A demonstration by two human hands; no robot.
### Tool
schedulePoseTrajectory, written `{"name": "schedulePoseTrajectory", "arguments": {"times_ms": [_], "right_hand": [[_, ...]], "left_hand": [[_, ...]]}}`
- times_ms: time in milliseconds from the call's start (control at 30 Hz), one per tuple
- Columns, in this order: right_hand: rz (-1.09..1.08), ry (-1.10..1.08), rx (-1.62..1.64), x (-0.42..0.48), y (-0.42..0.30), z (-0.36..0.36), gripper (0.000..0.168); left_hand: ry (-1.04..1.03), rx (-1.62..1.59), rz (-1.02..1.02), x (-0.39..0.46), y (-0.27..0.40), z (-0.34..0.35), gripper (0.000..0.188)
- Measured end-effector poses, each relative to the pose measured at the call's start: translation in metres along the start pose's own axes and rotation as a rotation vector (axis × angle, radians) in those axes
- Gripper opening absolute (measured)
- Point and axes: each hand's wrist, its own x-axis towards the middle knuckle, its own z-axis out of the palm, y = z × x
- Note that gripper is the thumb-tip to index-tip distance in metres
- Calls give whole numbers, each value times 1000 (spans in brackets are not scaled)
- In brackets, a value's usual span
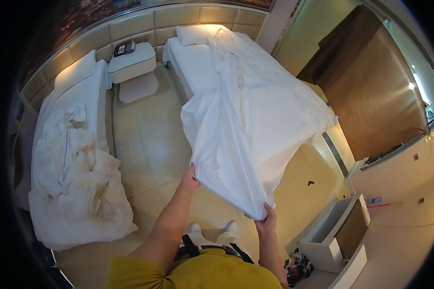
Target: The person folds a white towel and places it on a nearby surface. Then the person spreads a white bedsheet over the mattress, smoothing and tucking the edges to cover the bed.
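Note:
A large white bed sheet or duvet cover [235, 144] stretches from the wider bed towards me, raised off the floor at my end. My left hand [191, 179] grips its near left corner. At the near right corner, my right hand [267, 219] is closed on the same cloth. Between my hands the near edge runs taut and slanted. Farther up, the cloth lies in folds over the bed [190, 70], and its far end reaches a white pillow [191, 35]. What fills or lies under the bunched part cannot be made out.
On the left, a narrower bed [100, 97] bears a crumpled white duvet [76, 173] and a pillow [76, 70]. A nightstand [133, 59] with a telephone [124, 48] stands between the beds. At right are a white cabinet [320, 249], a patterned bundle [298, 269] and a brown curtain [369, 86].

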Motion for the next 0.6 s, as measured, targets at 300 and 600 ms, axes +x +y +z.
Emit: {"name": "schedulePoseTrajectory", "arguments": {"times_ms": [300,600], "right_hand": [[-254,234,140,33,15,-65,47],[-336,319,171,114,12,-109,41]], "left_hand": [[196,-106,173,28,56,7,31],[223,-104,15,77,78,-45,33]]}}
